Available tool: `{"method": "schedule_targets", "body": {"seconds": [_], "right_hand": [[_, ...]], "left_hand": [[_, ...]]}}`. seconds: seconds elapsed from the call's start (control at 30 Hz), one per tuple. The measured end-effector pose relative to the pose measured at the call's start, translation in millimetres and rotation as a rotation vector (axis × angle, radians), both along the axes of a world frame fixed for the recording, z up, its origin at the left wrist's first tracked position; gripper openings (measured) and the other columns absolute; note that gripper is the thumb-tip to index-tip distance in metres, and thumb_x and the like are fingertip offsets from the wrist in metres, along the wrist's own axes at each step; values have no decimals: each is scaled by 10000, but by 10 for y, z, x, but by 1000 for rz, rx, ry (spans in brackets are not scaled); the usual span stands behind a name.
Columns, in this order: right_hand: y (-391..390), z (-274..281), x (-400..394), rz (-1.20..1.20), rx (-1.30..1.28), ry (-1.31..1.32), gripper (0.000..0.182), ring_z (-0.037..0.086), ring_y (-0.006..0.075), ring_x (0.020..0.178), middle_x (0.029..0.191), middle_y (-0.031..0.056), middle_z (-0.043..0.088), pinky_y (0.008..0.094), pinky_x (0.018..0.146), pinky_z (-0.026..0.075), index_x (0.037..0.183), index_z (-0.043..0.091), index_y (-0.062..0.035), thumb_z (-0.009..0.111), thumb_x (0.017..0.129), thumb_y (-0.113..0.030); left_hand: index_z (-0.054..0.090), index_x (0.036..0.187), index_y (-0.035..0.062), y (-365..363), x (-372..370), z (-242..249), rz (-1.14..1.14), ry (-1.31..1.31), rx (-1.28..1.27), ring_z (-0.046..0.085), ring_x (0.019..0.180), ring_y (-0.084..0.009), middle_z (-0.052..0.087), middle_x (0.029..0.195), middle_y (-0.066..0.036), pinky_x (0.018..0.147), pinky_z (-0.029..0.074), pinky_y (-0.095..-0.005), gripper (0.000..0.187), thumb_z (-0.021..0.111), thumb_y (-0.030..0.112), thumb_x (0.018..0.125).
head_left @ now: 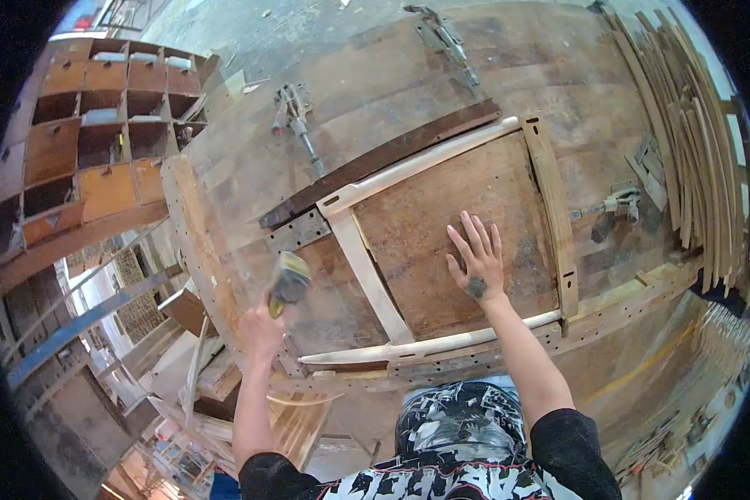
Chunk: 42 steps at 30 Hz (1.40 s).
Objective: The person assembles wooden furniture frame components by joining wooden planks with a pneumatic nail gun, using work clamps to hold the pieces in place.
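Note:
My left hand [262,333] is closed round the yellow-green handle of a mallet [292,282] with a dark, blocky head, slightly blurred. It hangs just left of a pale wooden frame [365,271] lying flat on the workbench [333,312]. My right hand [482,271] is open, fingers spread, over the brown surface inside the frame, holding nothing. The frame has long curved rails, a crosspiece and a darker end piece [550,217] with slots. Along its far rail lies a dark brown curved board [383,158]. A perforated metal plate [300,231] sits by its left corner.
Metal clamps [296,121] [447,46] lie beyond the frame, and another clamp [612,207] is to its right. Thin wood strips [696,162] are stacked at the far right. A perforated strip [483,354] edges the near side. Wooden cubbyholes [100,125] stand at left.

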State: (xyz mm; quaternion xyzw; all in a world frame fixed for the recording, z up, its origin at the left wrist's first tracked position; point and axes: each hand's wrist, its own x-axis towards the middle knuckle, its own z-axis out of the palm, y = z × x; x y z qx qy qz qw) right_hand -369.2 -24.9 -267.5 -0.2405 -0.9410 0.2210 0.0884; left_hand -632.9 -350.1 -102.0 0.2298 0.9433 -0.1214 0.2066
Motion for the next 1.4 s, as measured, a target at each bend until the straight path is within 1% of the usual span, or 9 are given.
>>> {"method": "schedule_targets", "body": {"seconds": [0.1,0.2,0.4,0.43,0.87,1.13,1.23,1.33,1.4], "right_hand": [[43,-4,10,-10,-11,-3,610,373,252,1490,1632,70,378,517,1252,203,1509,486,-249,647,926,-325],[42,-5,11,-9,-21,-2,606,378,241,1488,1629,66,384,515,1251,210,1510,486,-256,640,928,-328],[49,-33,25,-24,-19,7,599,390,228,1481,1622,53,397,505,1244,234,1507,490,-274,631,928,-335],[55,-37,28,-26,-24,9,598,391,227,1480,1622,51,398,504,1243,237,1506,490,-276,630,928,-336],[61,-68,56,-34,-20,29,571,397,242,1479,1618,57,408,496,1249,229,1479,530,-281,639,922,-339],[74,-81,68,-26,-36,31,599,380,233,1484,1633,50,376,503,1246,233,1496,492,-265,646,922,-334],[48,-73,67,-29,-38,43,597,373,228,1488,1635,46,371,503,1246,236,1494,493,-260,645,921,-334],[74,-100,80,-38,-41,60,585,383,225,1483,1628,48,383,505,1243,243,1478,507,-250,646,915,-328],[30,-110,89,-47,-39,78,572,397,225,1474,1618,50,400,505,1240,250,1463,522,-243,646,910,-319]], "left_hand": [[598,1370,121,251,15,-2,-340,-59,231,719,773,-341,725,873,-186,685,559,-447,699,846,259,732],[571,1409,149,540,-45,-53,-590,-64,166,695,733,-292,689,854,-123,671,560,-410,818,883,259,661],[552,1430,137,907,-276,-215,-797,-50,29,671,731,-271,621,809,-86,674,558,-398,834,880,253,672],[590,1376,127,1027,-270,-160,-782,-54,35,684,724,-281,667,806,-98,659,549,-412,782,895,256,667],[570,1322,111,1214,-268,-70,-736,-56,-88,719,729,-292,692,817,-107,654,570,-405,699,871,311,723],[581,1273,113,1237,-276,-72,-697,-76,-136,727,723,-294,708,810,-111,643,569,-417,614,853,304,756],[566,1311,109,1237,-233,-49,-658,-94,-102,722,739,-317,701,800,-127,644,562,-426,646,848,298,761],[605,1301,95,1034,-88,116,-567,-140,78,727,778,-329,712,818,-145,696,572,-402,597,830,244,769],[647,1263,80,843,37,192,-317,-381,291,736,816,-308,732,874,-159,741,569,-382,512,806,218,796]]}}
